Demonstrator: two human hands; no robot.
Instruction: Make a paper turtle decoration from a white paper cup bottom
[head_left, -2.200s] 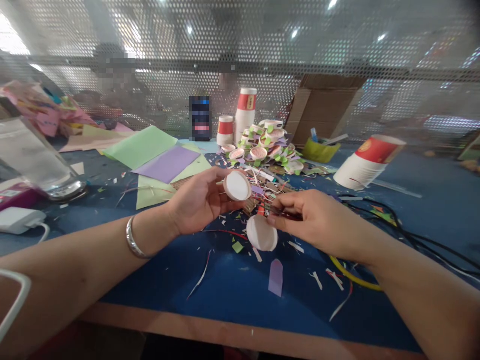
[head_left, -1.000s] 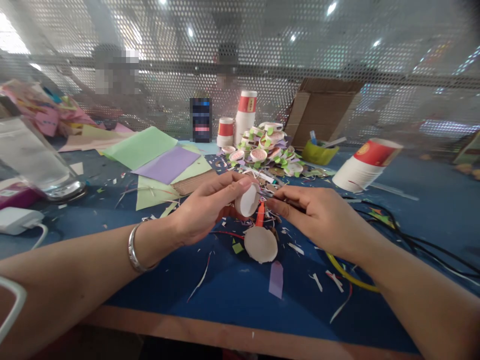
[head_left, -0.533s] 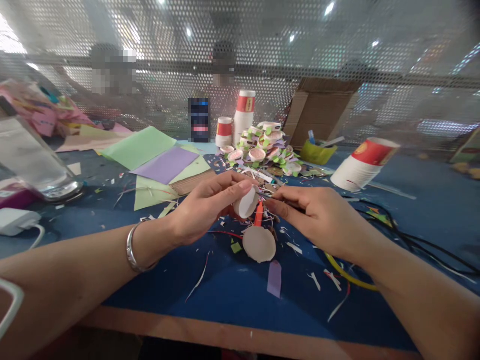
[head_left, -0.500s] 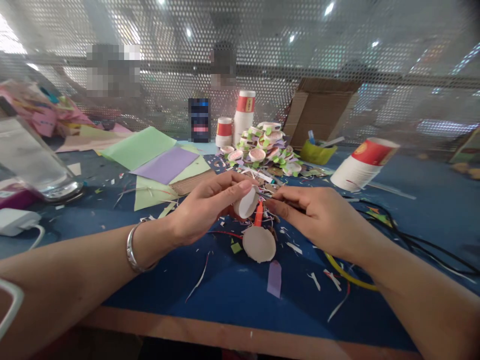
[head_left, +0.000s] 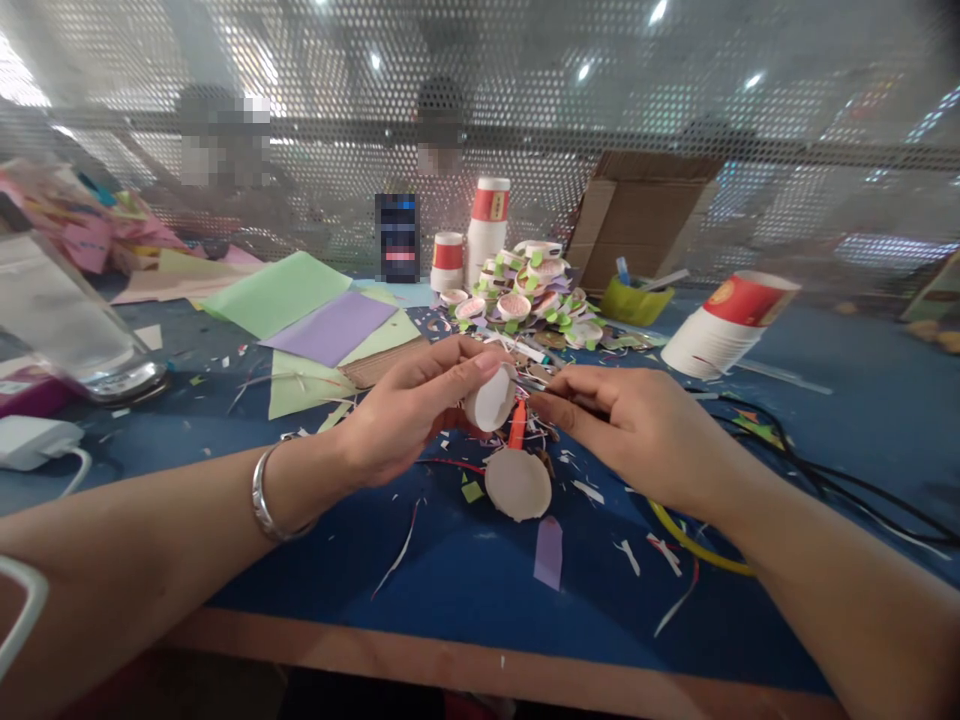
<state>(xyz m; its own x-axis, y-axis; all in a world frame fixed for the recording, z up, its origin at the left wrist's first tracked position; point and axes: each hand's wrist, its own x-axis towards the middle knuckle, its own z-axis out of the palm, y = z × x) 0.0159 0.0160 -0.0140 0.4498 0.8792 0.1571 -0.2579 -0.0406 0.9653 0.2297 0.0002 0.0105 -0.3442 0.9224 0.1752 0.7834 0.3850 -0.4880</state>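
My left hand (head_left: 442, 390), with a silver bangle at its wrist, pinches a cut-off paper cup bottom (head_left: 492, 402), its white round face turned toward me. Just to the right, my right hand (head_left: 611, 415) is closed, thumb against fingers, around a thin grey tool (head_left: 534, 381) whose kind I cannot make out. The tool's tip points toward the cup bottom's right edge. On the blue table below lies another round paper piece (head_left: 517, 484) with a ragged rim. Behind it is an orange-red stick-like thing (head_left: 518, 425). A purple paper tab (head_left: 549, 552) lies nearer the table edge.
Small cup pieces with green and purple tabs form a pile (head_left: 529, 290) behind my hands. Stacked paper cups (head_left: 489, 235) stand beyond; another stack (head_left: 727, 325) leans at right. Coloured sheets (head_left: 330, 325) and a glass (head_left: 79, 320) are left, black cables (head_left: 817, 470) right.
The tool's tip has shifted slightly away from the cup bottom, and the cup bottom has tilted a little, showing more of its side. Both hands stay nearly in place.
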